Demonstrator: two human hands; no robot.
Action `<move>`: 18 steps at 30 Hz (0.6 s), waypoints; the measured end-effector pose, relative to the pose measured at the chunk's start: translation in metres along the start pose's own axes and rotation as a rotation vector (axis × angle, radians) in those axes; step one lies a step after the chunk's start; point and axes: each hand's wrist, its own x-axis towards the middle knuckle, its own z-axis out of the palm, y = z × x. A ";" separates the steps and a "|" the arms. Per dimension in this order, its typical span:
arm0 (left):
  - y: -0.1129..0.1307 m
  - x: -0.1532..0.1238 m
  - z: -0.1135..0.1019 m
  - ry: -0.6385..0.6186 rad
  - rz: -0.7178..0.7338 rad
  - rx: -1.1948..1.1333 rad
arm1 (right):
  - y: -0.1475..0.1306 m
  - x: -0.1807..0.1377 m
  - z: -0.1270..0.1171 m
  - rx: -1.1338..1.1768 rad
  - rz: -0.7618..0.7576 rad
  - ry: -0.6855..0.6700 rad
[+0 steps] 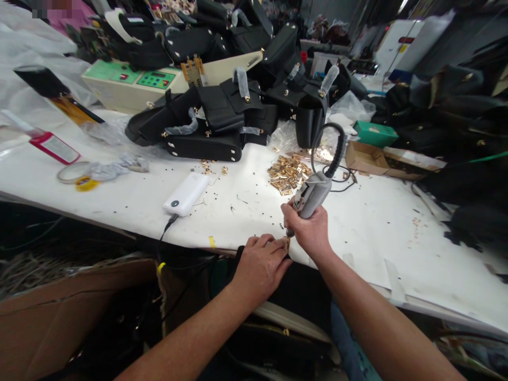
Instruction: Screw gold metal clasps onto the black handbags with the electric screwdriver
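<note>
My right hand (313, 230) is wrapped round a grey electric screwdriver (318, 191), whose cable loops up from its top end. The tool slants down to the left. Its tip meets a small gold metal fitting (287, 243) at the table's front edge. My left hand (260, 264) presses beside that fitting, fingers bent over it and over a black bag (304, 288), which is mostly hidden by the hands and dark below the edge. Behind the screwdriver lies a heap of gold metal fittings (286, 174).
On the white table (238, 211) lie a white power bank (186, 194), a red-labelled bottle (54, 146) and scattered tiny screws. Several black bags (204, 143) stand behind, near a beige machine (130, 87). An open cardboard box (367, 157) is at right; a large carton (71, 323) is below left.
</note>
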 end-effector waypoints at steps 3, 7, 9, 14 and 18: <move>-0.001 0.000 0.001 0.009 0.008 0.000 | 0.001 0.001 0.000 -0.015 -0.011 -0.021; 0.000 0.000 0.000 0.011 0.008 0.004 | 0.003 0.002 0.000 0.017 -0.013 -0.039; 0.000 0.000 0.000 0.012 0.004 0.004 | 0.004 0.002 -0.002 0.028 -0.015 -0.058; 0.001 -0.001 0.000 0.022 0.001 -0.002 | 0.008 0.001 -0.008 0.104 -0.013 -0.098; 0.001 -0.001 0.000 0.022 0.001 -0.005 | 0.014 0.003 -0.012 0.232 0.019 -0.128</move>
